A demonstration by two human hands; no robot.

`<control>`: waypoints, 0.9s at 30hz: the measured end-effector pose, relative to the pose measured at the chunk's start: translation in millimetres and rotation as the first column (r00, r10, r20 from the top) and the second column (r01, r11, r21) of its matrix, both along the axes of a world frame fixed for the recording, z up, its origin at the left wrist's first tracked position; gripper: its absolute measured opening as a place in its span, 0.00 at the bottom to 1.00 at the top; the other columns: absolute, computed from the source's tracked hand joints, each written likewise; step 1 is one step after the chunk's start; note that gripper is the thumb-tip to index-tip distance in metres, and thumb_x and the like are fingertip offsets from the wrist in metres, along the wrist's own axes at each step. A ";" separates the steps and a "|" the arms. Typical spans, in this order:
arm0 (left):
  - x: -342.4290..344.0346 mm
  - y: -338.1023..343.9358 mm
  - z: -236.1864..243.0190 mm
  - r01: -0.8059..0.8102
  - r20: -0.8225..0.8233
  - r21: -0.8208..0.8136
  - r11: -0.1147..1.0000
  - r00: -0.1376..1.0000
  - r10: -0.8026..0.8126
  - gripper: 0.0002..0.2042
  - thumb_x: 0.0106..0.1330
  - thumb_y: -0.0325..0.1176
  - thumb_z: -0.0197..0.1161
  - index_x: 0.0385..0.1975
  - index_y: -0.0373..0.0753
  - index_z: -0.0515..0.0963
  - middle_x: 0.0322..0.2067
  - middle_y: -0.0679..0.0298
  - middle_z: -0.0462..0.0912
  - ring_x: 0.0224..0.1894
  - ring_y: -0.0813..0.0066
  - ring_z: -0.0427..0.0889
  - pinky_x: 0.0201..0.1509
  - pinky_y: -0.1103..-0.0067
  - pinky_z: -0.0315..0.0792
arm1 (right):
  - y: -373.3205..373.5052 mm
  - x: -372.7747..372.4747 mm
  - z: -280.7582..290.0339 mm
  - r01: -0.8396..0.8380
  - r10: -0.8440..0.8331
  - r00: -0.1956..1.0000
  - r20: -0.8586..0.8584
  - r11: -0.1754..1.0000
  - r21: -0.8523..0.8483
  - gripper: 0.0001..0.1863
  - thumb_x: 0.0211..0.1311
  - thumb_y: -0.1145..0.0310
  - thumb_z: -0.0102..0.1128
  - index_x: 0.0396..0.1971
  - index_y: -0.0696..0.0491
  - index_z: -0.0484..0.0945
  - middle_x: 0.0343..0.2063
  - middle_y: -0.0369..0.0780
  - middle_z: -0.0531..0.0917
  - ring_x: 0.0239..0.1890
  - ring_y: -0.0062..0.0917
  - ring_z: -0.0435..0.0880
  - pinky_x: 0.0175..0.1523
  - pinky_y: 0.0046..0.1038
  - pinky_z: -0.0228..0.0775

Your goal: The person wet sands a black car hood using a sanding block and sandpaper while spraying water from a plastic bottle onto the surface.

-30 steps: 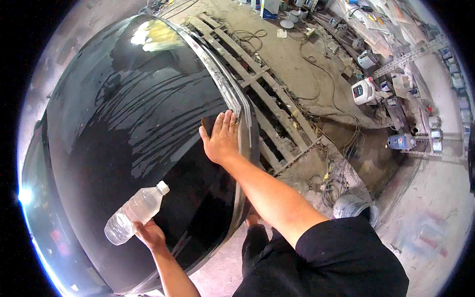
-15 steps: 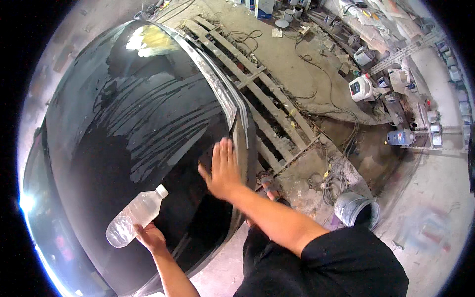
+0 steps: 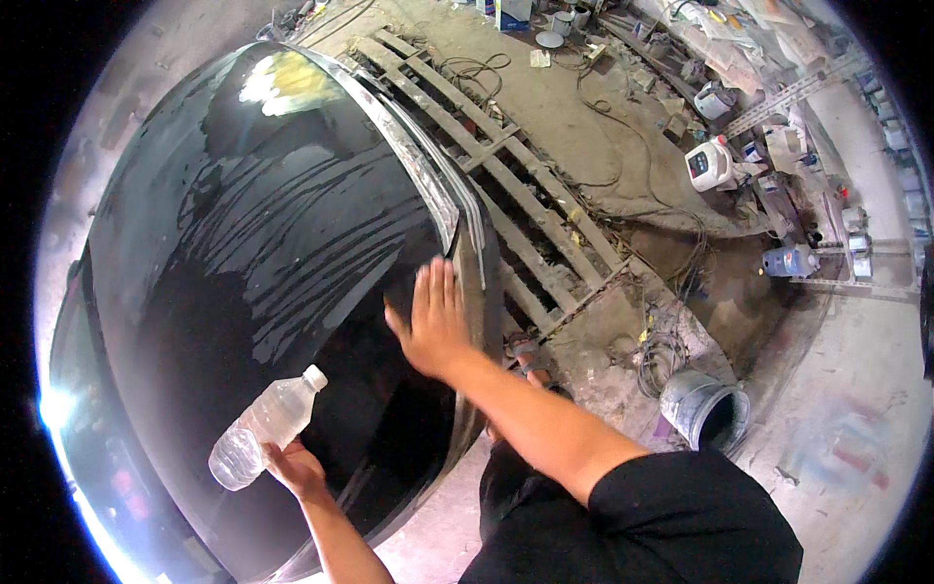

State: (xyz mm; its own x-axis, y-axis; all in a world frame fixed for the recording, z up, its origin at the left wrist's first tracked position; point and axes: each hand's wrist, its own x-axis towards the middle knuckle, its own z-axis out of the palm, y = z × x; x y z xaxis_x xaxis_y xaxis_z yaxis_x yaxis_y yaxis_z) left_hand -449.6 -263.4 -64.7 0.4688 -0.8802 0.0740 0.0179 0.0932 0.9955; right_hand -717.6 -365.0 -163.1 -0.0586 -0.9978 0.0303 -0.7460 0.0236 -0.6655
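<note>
A dark, curved car panel [image 3: 175,321] fills the left half, with wet streaks across its upper part, a pale yellow patch near the far end and silver tape along its right edge. My right hand [image 3: 428,321] lies flattened on the panel near that edge, fingers extended over a dark pad that barely shows against the black surface. My left hand [image 3: 292,457] grips a clear plastic bottle [image 3: 263,428] of liquid, tilted above the nearer part of the panel.
A wooden slatted grate [image 3: 486,156] lies right of the car, with cables beside it. My sandalled foot [image 3: 530,360] stands by the panel. A grimy bucket [image 3: 705,409] sits nearby. Cans, a white jug [image 3: 710,165], a blue bottle [image 3: 788,261] and clutter line the right wall.
My right hand has moved back along the panel, toward my body, from beside the taped edge, then slightly forward again. My left hand still holds the bottle. My sandalled foot has come into view.
</note>
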 end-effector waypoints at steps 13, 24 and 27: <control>-5.9 -3.9 0.4 -0.002 0.021 -0.016 1.000 1.000 0.003 0.37 0.66 0.53 0.61 0.66 0.32 0.58 0.62 0.52 0.66 0.64 0.58 0.68 0.67 0.62 0.65 | -7.9 0.0 -0.3 0.058 -0.052 0.996 0.078 0.996 -0.075 0.45 0.71 0.43 0.40 0.66 0.73 0.49 0.69 0.64 0.46 0.73 0.57 0.42 0.74 0.52 0.37; -1.3 1.8 5.6 -0.009 0.026 0.004 1.000 1.000 0.009 0.37 0.66 0.53 0.61 0.65 0.32 0.59 0.62 0.52 0.67 0.64 0.57 0.68 0.67 0.62 0.65 | 51.7 20.4 19.5 0.031 -0.033 0.995 0.099 0.999 0.017 0.46 0.72 0.44 0.40 0.67 0.74 0.46 0.69 0.67 0.42 0.73 0.59 0.38 0.74 0.52 0.33; -10.3 -10.2 0.6 0.007 0.016 -0.001 1.000 1.000 -0.007 0.37 0.66 0.52 0.62 0.65 0.32 0.59 0.62 0.52 0.66 0.64 0.57 0.68 0.68 0.62 0.64 | -10.7 4.9 10.0 0.195 -0.197 0.979 0.058 0.980 0.045 0.45 0.72 0.43 0.37 0.67 0.73 0.47 0.69 0.65 0.46 0.74 0.57 0.40 0.74 0.52 0.37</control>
